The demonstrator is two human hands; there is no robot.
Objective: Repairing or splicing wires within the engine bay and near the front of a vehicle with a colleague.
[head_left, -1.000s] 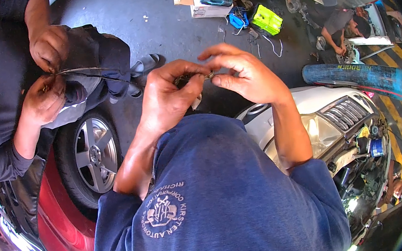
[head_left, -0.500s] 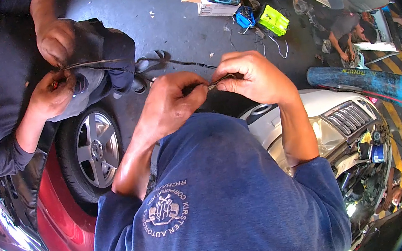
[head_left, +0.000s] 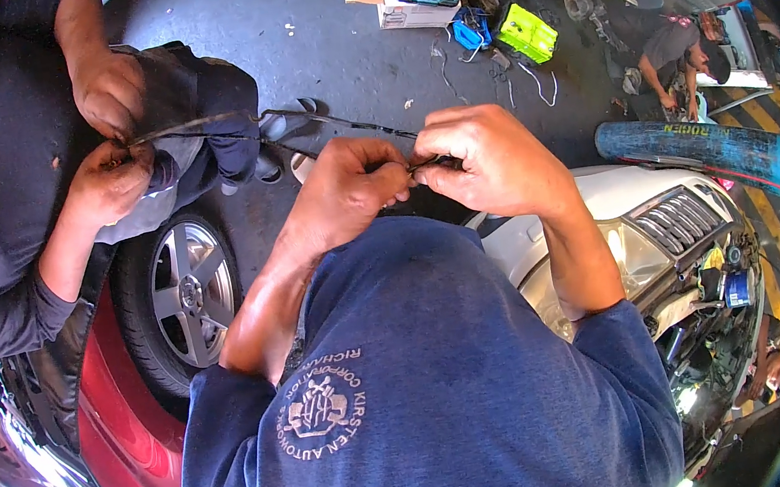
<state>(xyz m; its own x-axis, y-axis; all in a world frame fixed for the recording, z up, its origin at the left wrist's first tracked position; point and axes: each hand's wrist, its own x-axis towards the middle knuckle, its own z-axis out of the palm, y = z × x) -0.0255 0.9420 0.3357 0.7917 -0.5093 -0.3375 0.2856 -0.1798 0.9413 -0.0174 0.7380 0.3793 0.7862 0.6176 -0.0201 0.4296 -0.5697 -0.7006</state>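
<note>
Both my hands meet in front of my chest on a thin black cable (head_left: 364,126). My left hand (head_left: 351,190) is closed, its fingertips pinching the cable. Close beside it, my right hand (head_left: 487,159) pinches the same cable between thumb and fingers. What exactly sits between the fingertips is mostly hidden. From my hands the cable runs left as dark strands toward a co-worker in dark clothes. That co-worker's upper hand (head_left: 108,91) and lower hand (head_left: 110,183) hold its other end, close together.
A red car (head_left: 124,412) with a spoked wheel (head_left: 187,293) is at the left. On the right stands a white car with a headlight and grille (head_left: 682,222), and a blue gas cylinder (head_left: 700,152) lies behind it. Boxes (head_left: 420,13) and a lime-green case (head_left: 528,33) rest on the floor.
My left hand has shifted slightly right and its fingers have turned around the cable. The co-worker's lower hand has moved a little to the right. My right hand stays nearly in place.
</note>
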